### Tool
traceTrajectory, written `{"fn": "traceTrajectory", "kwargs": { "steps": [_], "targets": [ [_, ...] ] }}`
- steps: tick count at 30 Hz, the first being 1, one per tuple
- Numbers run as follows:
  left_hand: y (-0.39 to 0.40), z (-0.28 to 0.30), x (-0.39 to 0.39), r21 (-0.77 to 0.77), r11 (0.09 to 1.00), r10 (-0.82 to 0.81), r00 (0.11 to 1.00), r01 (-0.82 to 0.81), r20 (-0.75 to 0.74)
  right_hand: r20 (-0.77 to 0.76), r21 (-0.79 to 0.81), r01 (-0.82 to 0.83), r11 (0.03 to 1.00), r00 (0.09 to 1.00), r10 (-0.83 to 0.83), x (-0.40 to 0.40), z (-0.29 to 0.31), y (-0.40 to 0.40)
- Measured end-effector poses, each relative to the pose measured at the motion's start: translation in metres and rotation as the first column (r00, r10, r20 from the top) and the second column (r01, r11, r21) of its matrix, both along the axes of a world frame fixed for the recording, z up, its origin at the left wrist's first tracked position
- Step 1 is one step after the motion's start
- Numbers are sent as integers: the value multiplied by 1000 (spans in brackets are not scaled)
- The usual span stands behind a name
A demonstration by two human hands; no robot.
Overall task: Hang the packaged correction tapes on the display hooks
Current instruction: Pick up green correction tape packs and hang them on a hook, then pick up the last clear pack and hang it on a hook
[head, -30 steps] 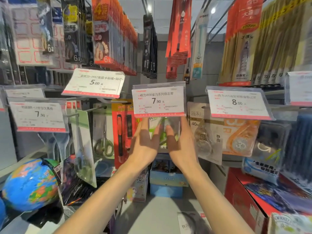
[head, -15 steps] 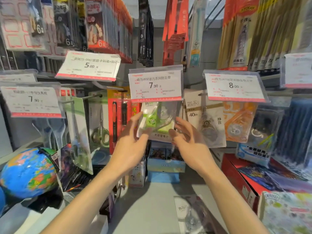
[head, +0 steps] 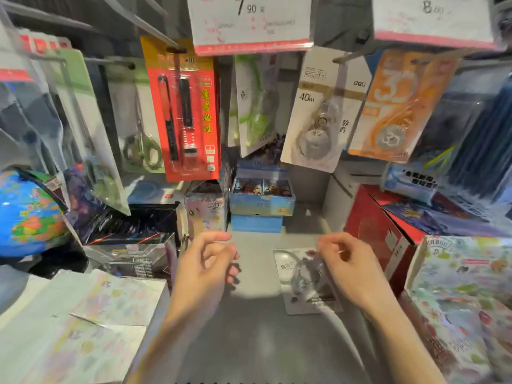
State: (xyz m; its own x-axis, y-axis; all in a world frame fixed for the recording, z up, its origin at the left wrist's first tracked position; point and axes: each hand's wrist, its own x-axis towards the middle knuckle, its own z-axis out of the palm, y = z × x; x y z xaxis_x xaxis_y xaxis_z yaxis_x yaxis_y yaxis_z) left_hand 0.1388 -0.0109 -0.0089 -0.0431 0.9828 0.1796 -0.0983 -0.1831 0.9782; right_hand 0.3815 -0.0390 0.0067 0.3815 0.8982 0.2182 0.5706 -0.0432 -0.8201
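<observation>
Green correction tape pack point(head: 253, 106) hangs under the 7.90 price tag point(head: 249, 22), long axis vertical, turned edge-on; top hidden by tag. Grey correction tape pack point(head: 306, 281) lies flat on shelf point(head: 257, 342), long axis 12-to-6, partly covered by right hand point(head: 350, 268). Left hand point(head: 206, 268), at 9 o'clock of it, empty, fingers loosely curled. Right hand's grip: cannot tell.

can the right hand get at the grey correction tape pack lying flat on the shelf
Probably yes. The right hand hovers empty just over the pack, already covering its right edge, fingers loosely curled. Nothing lies on the pack, and the left hand is off to the side.
</observation>
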Motion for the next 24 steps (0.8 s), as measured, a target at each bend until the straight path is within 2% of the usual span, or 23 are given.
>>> {"fn": "traceTrajectory", "kwargs": {
  "steps": [1,3,5,7,10,13,15,18,21,24],
  "targets": [
    [0,-9,6,-60,998,-26,999,24,-42,65,-93,23,995,998,-17,2,-11,0],
    [3,-27,18,-142,984,-141,956,106,-259,164,-233,69,970,986,-31,2,-28,2],
    [8,-39,28,-208,960,-264,859,189,-438,200,-289,84,954,980,-26,2,-39,4],
    [14,-44,38,-246,937,-343,780,247,-524,208,-324,98,941,978,-30,3,-45,6],
    [23,-42,52,-253,927,-375,663,278,-647,278,-364,124,923,960,-19,7,-50,8],
    [30,-42,62,-249,923,-373,513,294,-773,245,-374,119,920,969,-26,7,-55,7],
    [32,-44,66,-225,926,-347,453,303,-821,222,-366,115,923,974,-33,8,-57,6],
    [32,-51,68,-158,934,-296,446,322,-845,189,-358,99,929,981,-32,8,-58,7],
    [32,-54,69,-120,934,-287,511,336,-810,142,-340,84,937,989,-37,5,-58,7],
    [30,-54,68,-117,929,-301,535,350,-789,106,-317,74,946,993,-42,3,-57,9]
  ]
}}
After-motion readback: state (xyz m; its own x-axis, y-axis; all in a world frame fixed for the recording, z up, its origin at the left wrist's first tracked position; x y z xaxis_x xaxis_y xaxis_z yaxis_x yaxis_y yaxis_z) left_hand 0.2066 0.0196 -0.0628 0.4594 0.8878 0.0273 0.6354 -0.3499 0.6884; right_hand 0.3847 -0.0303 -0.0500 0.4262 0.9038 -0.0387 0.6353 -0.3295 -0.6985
